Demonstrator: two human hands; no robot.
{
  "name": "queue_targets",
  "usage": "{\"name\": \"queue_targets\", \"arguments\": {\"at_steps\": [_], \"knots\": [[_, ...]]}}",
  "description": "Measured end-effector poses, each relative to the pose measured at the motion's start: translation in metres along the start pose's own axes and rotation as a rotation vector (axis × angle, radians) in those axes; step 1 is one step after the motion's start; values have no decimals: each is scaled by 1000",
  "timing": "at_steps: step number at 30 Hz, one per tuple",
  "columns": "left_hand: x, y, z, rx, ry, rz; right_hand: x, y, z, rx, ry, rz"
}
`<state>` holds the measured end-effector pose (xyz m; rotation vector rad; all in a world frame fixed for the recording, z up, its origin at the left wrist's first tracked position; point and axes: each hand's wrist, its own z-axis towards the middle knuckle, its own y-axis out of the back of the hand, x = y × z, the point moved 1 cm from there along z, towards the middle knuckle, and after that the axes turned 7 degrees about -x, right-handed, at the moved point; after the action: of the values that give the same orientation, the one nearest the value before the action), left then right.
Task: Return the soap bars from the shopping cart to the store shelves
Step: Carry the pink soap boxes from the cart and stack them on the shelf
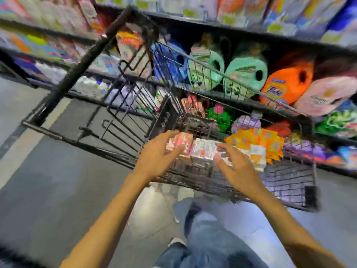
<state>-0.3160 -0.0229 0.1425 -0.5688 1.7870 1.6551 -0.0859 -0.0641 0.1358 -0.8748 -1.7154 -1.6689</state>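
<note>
Both hands over soap boxes in cart basket: left hand (158, 153) fingers spread against pink soap box (181, 145), right hand (238, 168) fingers spread on white soap box (204, 149). Beyond, wire cart (228, 182), then shelves (241, 31) with detergent jugs (245, 74); heavy motion blur.

This is a shop aisle, a supermarket's laundry and cleaning section by the look of it. Long shelves (222, 26) run along it, packed with bright detergent jugs (286, 88) and boxed goods. A black wire cart (193, 78) stands on the grey floor (38, 190) beside them.
</note>
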Motion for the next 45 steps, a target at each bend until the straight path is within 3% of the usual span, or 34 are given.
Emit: {"name": "queue_targets", "arguments": {"at_steps": [4,8,15,21,31,34,40,43,45], "knots": [[34,-21,67,189,7,165,-22,-26,57,90,-100,-84],[69,-43,116,419,24,336,-39,-65,107,297,-178,-234],[117,-86,171,756,-63,823,-68,-130,177,493,-198,-463],[143,-109,179,775,-228,1029,-97,-175,202,670,-234,-571],[159,-135,212,817,-380,1001,-114,-181,231,624,-305,-526],[160,-135,208,774,-338,903,-114,-172,220,496,-374,-356],[155,-120,207,733,227,310,-113,-157,201,233,-536,-50],[151,-114,201,579,505,5,-109,-142,192,126,-574,-46],[143,-107,194,494,589,-250,-107,-130,183,34,-659,8]]}}
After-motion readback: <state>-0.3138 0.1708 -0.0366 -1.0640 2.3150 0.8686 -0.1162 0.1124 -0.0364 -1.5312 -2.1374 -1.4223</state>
